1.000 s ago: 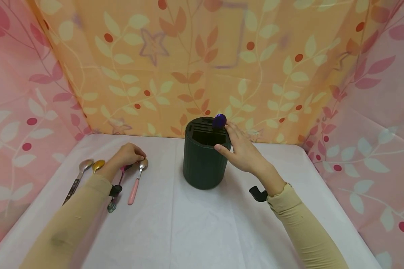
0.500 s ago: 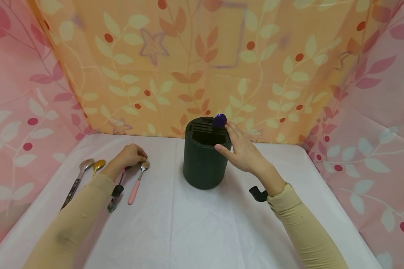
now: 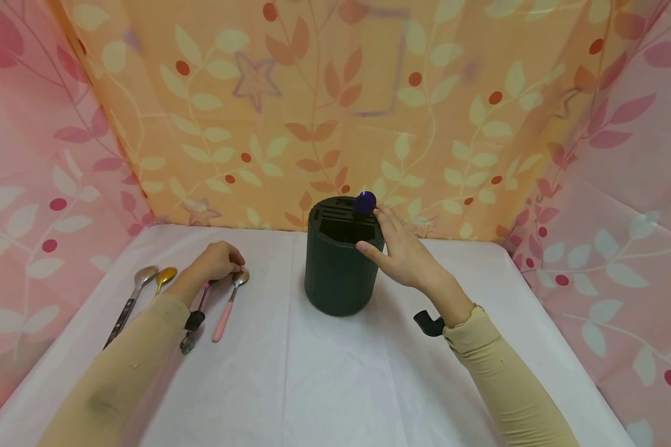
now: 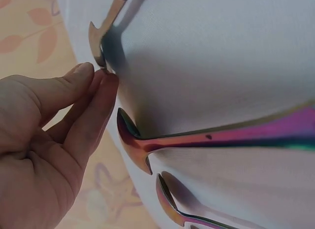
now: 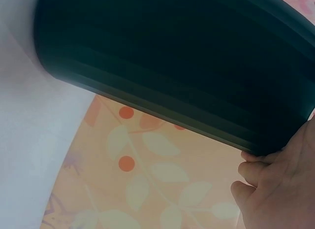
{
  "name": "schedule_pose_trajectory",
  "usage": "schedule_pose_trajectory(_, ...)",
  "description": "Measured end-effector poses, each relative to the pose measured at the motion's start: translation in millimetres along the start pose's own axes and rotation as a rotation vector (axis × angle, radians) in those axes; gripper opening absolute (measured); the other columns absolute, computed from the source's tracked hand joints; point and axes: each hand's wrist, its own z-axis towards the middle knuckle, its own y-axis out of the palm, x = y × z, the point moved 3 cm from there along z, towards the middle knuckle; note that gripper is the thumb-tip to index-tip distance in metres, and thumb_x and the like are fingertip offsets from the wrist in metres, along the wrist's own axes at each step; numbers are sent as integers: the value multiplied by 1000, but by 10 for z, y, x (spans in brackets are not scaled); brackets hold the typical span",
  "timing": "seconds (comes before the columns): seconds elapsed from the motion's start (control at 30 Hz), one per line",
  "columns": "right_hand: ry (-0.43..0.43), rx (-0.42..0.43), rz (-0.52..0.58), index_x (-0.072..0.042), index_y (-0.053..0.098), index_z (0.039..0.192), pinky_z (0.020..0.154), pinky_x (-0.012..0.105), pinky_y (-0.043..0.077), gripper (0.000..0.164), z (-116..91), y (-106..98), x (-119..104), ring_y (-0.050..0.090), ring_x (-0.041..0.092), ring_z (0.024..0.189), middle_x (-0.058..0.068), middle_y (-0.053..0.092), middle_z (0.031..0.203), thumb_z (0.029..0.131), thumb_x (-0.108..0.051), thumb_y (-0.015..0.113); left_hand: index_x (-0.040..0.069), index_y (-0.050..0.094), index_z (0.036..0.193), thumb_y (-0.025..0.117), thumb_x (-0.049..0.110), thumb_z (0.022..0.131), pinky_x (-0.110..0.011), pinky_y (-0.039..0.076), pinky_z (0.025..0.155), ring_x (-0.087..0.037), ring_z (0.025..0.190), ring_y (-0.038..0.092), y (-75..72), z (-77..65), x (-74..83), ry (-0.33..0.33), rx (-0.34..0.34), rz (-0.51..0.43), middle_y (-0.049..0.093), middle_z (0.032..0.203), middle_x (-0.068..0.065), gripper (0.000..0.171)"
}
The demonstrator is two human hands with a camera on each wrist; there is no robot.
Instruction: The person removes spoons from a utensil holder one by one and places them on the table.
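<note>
My left hand has its thumb and fingertips at the bowl tip of a spoon with a pink handle, pinching it. The spoon's metal bowl shows in the left wrist view. Beside it lies an iridescent pink-purple spoon, partly hidden under my wrist in the head view. My right hand rests against the dark green utensil holder, thumb at the front rim and straight fingers along its right side. A shiny purple spoon bowl sticks up from the holder near those fingertips.
A spoon with a dark, studded handle and a gold-coloured spoon lie at the left of the white-covered table. Patterned cloth hangs behind and at both sides.
My left hand has shifted slightly to the right, and the pink-handled spoon's bowl has moved a little with it. My right hand and the holder have stayed in place.
</note>
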Motion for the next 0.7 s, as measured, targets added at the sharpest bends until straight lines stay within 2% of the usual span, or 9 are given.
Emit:
schedule_pose_trajectory(0.1,-1,0,0,-6,17,166,126,59,20,95,-8,-3,-3,14,33,159,14,15,173,102,-71,41,-6,76,106,70,0,94,-34,53,76,-29,91,63,-12,-25,3,-1,4,8,75,101,-17,15)
schedule_pose_trajectory(0.2,2,-1,2,-6,16,166,126,59,20,95,-14,-6,-7,14,33,159,14,14,173,102,-72,40,-7,74,113,68,5,97,-45,55,87,-34,99,65,-35,-54,31,9,12,6,74,108,-20,21)
schedule_pose_trajectory(0.33,10,-6,3,-6,16,166,126,59,19,96,-16,2,2,13,32,160,13,13,173,102,-72,40,-7,71,120,66,14,101,-57,52,100,-41,112,66,-98,-102,148,57,50,4,73,117,-23,29)
schedule_pose_trajectory(0.53,13,-6,3,-7,15,167,126,59,19,96,-9,10,8,13,32,160,11,12,174,102,-73,40,-3,72,121,66,18,104,-57,55,96,-41,112,67,-268,-180,500,153,171,-67,72,121,-23,28)
schedule_pose_trajectory(0.7,13,-7,0,-6,15,167,126,59,19,96,-5,8,11,13,32,160,10,12,174,102,-73,39,2,69,128,64,24,106,-57,53,100,-37,119,65,-387,-239,848,186,231,-145,70,127,-19,32)
